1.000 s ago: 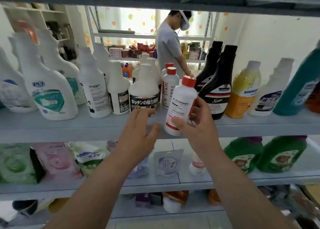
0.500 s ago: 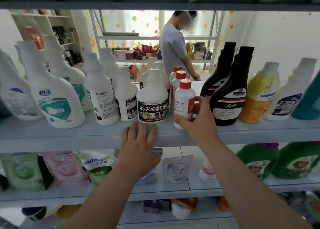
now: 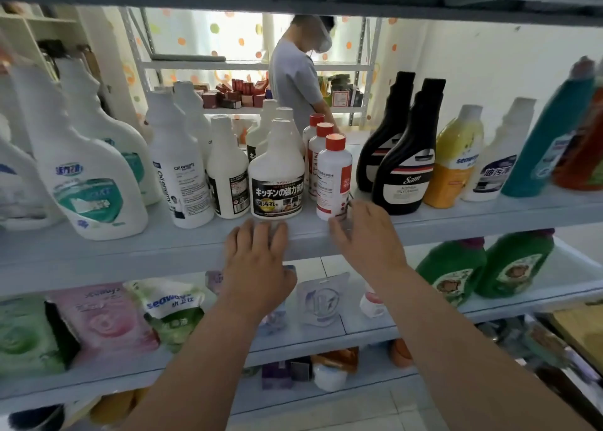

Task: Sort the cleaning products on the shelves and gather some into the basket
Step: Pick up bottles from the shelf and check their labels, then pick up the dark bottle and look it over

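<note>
White bottle, red cap, upright on shelf.

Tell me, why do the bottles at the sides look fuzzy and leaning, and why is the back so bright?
Head view: the wide-angle lens bends the edges, so the teal bottle on the right and the white spray bottle on the left lean and smear. In the middle, the red-capped bottle is sharp. Daylight through the dotted curtain washes out the back.

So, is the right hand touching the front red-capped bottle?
Cannot tell: the head view shows the right hand blurred at the front red-capped bottle; no plain contact or gap.
</note>
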The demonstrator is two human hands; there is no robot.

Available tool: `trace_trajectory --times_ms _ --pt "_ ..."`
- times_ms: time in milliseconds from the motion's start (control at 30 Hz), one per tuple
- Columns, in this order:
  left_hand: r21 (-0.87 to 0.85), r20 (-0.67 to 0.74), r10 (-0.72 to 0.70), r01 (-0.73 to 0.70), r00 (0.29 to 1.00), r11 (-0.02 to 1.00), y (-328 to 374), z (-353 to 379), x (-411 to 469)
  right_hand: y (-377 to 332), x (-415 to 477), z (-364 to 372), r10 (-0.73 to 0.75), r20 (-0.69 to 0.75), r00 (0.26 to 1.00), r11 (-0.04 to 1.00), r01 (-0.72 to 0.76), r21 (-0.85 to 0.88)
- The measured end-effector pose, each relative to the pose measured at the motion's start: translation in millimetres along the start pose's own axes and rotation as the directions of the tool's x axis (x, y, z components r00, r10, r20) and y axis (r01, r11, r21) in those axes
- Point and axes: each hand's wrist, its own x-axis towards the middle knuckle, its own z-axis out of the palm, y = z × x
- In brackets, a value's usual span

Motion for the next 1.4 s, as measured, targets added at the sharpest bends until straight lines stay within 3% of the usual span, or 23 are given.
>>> trace_trajectory --times_ms 67,167,333,433,533,633,700,800,900,1000,1033,1133,1267,1400 --pt "0.003 0.0 0.0 0.0 1.0 1.0 0 1 -1 12 -18 -4 -0.096 0.007 0.995 0.988 0.096 -0.118" --pt "0.011 -0.003 -0.006 0.006 1.0 1.0 0 2 -1 35 -35 -16 -0.195 0.0 0.981 0.969 0.193 -0.154" --pt "-0.01 -0.049 -0.065 0.064 0.997 0.998 9 1 -6 71 -47 -45 -0.164 0.035 0.986 0.966 0.167 -0.198" --pt "-0.055 -0.079 -0.178 0.174 0.981 0.983 26 -1 -14 102 -46 -61 -0.151 0.041 0.988 0.959 0.156 -0.235" --pt "-0.2 -0.144 -0.21 0.179 0.967 0.963 66 -7 -16 139 -39 -74 -0.116 0.058 0.992 0.953 0.128 -0.274" --pt "-0.504 -0.091 -0.203 0.131 0.975 0.854 128 -18 3 179 -29 -83 -0.16 0.035 0.987 0.959 0.163 -0.233" --pt "-0.613 -0.097 -0.184 0.087 0.978 0.785 152 -22 26 190 -26 -81 -0.212 0.041 0.976 0.945 0.216 -0.247" --pt "-0.663 -0.124 -0.214 0.08 0.969 0.744 183 -16 70 205 -24 -72 -0.266 0.036 0.963 0.926 0.266 -0.267" --pt "-0.716 -0.083 -0.318 0.165 0.945 0.678 202 -4 105 214 -22 -63 -0.307 -0.002 0.952 0.926 0.299 -0.23" --pt "-0.835 0.118 -0.477 0.347 0.871 0.428 205 3 133 223 -20 -58 -0.343 -0.03 0.939 0.92 0.329 -0.215" --pt "-0.839 0.158 -0.501 0.383 0.851 0.386 205 5 138 225 -19 -56 -0.352 -0.037 0.935 0.918 0.337 -0.209" --pt "-0.87 0.217 -0.512 0.403 0.831 0.285 201 12 144 230 -15 -50 -0.374 -0.068 0.925 0.918 0.359 -0.17" --pt "-0.88 0.215 -0.512 0.392 0.832 0.268 204 11 139 234 -12 -47 -0.404 -0.114 0.908 0.911 0.388 -0.138" --pt "-0.909 0.259 -0.489 0.381 0.833 0.169 211 0 124 230 -14 -57 -0.38 -0.035 0.924 0.922 0.375 -0.094"
